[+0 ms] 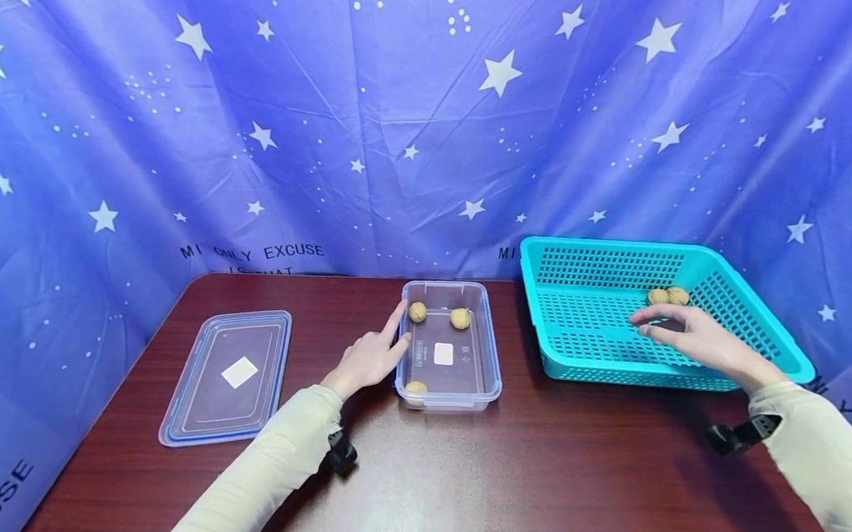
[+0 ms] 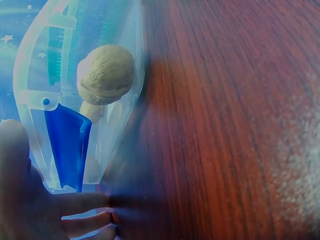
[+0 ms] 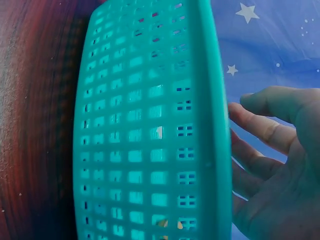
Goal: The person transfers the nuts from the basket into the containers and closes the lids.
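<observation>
My left hand [image 1: 365, 362] rests against the left side of a clear plastic food container [image 1: 495, 360], its fingers fairly straight along the rim. Three walnuts [image 1: 460, 318] lie inside it, two toward the back and one in the near left corner. The left wrist view shows a walnut [image 2: 107, 75] through the clear wall, beside a blue clip [image 2: 70, 145]. Over a turquoise plastic basket [image 1: 545, 359], my right hand [image 1: 707, 340] hovers with loosely bent fingers and nothing in them. Just beyond those fingers, walnuts [image 1: 677, 296] sit together in the basket.
The container's clear lid [image 1: 242, 401], blue-edged with a white label, lies flat on the left of the dark red wooden table [image 1: 413, 477]. A blue curtain [image 1: 375, 133] with white stars hangs behind the table and along its sides.
</observation>
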